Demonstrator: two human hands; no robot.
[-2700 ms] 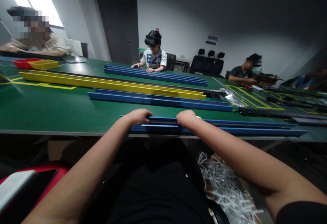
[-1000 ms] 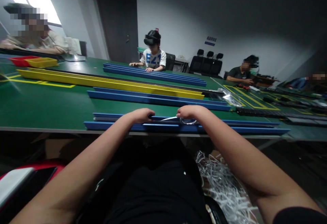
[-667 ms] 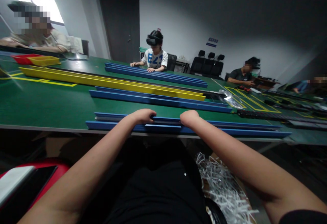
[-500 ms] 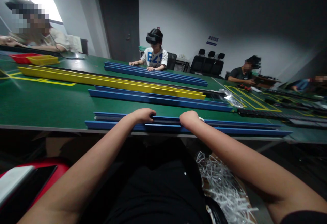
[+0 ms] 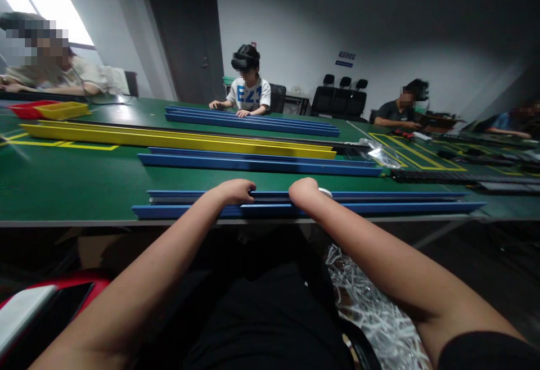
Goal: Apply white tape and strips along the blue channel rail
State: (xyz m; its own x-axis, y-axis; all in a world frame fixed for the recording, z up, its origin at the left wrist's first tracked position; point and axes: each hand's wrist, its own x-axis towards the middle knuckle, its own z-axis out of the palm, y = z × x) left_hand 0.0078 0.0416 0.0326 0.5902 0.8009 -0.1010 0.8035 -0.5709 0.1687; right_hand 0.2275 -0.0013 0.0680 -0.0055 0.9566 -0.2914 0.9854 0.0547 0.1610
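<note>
A long blue channel [image 5: 400, 207] lies along the near edge of the green table [image 5: 105, 176], with a dark and pale strip inside it. My left hand [image 5: 239, 191] is at the channel left of centre, its fingers curled down; what they grip, if anything, is too small to make out. My right hand [image 5: 304, 193] is bent over the same channel a little to the right, its fingers hidden behind the back of the hand. A white round thing [image 5: 325, 193] shows just beside my right hand.
Beyond lie another blue channel [image 5: 261, 165], a yellow channel [image 5: 181, 140] and more blue ones [image 5: 253, 122]. Red [image 5: 31, 109] and yellow [image 5: 63, 110] trays stand far left. Several people sit around the table. Shredded paper [image 5: 375, 308] is below, right.
The view has shifted slightly. My right hand has moved a little left along the channel, nearer to my left hand, which stays about where it was.
</note>
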